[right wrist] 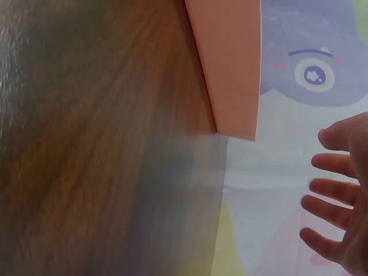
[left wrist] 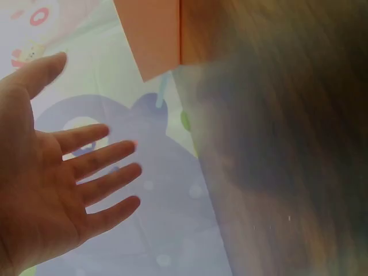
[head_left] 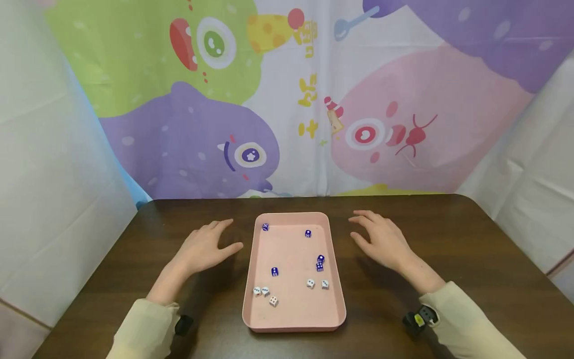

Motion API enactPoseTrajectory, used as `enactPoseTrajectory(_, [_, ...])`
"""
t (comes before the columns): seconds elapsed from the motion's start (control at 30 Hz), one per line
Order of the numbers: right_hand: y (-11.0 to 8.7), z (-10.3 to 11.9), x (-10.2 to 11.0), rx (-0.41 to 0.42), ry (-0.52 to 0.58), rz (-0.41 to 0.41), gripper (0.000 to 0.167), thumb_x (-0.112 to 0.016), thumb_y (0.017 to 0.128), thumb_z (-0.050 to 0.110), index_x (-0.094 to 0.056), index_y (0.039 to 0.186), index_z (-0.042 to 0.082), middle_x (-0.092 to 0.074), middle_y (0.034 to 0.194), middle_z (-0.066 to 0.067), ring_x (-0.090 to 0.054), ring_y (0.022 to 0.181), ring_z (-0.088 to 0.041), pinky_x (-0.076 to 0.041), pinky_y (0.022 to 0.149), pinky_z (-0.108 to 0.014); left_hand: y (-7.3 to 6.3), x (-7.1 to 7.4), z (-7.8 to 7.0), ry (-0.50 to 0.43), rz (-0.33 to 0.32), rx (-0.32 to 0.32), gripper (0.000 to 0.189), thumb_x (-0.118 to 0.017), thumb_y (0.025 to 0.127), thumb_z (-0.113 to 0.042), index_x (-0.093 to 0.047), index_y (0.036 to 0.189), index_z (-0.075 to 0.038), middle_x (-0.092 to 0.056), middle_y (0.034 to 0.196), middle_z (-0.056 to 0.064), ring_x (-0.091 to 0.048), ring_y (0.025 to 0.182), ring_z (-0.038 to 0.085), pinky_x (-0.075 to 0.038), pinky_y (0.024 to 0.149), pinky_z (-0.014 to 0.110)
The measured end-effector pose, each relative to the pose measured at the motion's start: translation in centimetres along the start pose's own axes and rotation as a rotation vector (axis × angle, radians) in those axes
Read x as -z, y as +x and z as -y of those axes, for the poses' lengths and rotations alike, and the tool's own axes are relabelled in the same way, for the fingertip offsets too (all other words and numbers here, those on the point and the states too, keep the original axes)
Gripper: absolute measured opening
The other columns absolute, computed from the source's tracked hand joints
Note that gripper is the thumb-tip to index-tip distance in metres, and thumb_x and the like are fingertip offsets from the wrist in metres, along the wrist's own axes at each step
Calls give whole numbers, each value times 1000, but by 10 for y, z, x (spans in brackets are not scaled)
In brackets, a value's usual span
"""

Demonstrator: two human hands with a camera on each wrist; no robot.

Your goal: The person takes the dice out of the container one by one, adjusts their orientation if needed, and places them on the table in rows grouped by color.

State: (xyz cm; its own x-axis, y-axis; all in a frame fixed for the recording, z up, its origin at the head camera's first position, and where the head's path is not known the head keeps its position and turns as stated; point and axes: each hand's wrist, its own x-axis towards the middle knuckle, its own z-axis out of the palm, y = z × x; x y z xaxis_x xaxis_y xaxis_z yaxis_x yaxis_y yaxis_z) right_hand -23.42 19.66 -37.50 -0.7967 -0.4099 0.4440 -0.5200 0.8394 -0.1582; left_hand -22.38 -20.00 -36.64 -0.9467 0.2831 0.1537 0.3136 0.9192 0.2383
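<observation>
A shallow pink tray (head_left: 291, 319) lies lengthwise on the table between the two hands. Inside it are scattered blue dice and white dice. One blue die (head_left: 265, 227) is in the far left corner, another blue die (head_left: 308, 233) at the far right. Two blue dice (head_left: 320, 267) touch near the right wall. White dice (head_left: 273, 301) cluster at the near left. Left of the tray, the left hand (head_left: 204, 248) hovers with spread fingers, holding nothing. The right hand (head_left: 381, 239) is likewise apart from the tray on its right, fingers extended. Both wrist views show the tray's outer wall (left wrist: 155, 34).
The dark wooden table (head_left: 215, 319) ends at a patterned cloth (head_left: 305, 174) hanging behind it. White cloth (head_left: 54, 149) hangs at the left side. Each wrist wears a dark strap device, such as the right one (head_left: 420, 319).
</observation>
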Motion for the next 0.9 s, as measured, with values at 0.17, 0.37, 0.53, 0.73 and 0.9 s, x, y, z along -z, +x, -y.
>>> enactPoseTrajectory(0.17, [1,5,1,26,7,-23,39,-61,84,26,-57,119,10,-64,108,-5,-59,99,-22,-43,85,-44,2,0,-9,-65,23,-2,47,-55,84,-46,-59,112,-8,-61,112,10,-56,104,30,-41,86,50])
enactPoseTrajectory(0.37, [3,16,0,73,24,-38,36,-64,81,23,-59,115,11,-68,91,3,-62,87,-15,-42,86,-40,5,0,-19,-168,33,16,23,-57,85,-31,-63,96,-12,-64,91,2,-60,85,18,-48,74,38])
enactPoseTrajectory(0.53, [3,26,-2,141,57,-106,12,-65,79,15,-66,91,15,-66,83,6,-61,81,-12,-43,82,-38,3,-5,-25,-185,14,19,18,-56,86,-26,-64,94,-13,-63,88,-1,-59,81,15,-48,71,36])
enactPoseTrajectory(0.73, [-2,38,-8,196,80,-120,7,-64,78,13,-65,83,17,-65,79,8,-60,79,-11,-43,81,-35,0,-14,-28,-292,-21,70,15,-55,88,-22,-65,92,-12,-65,86,0,-59,79,15,-48,71,36])
enactPoseTrajectory(0.9, [-3,45,-13,221,77,-77,8,-68,77,15,-66,83,20,-65,80,10,-60,79,-7,-43,81,-34,0,-18,-34,-380,-15,143,16,-54,88,-21,-64,95,-10,-65,85,2,-59,69,13,-47,66,32])
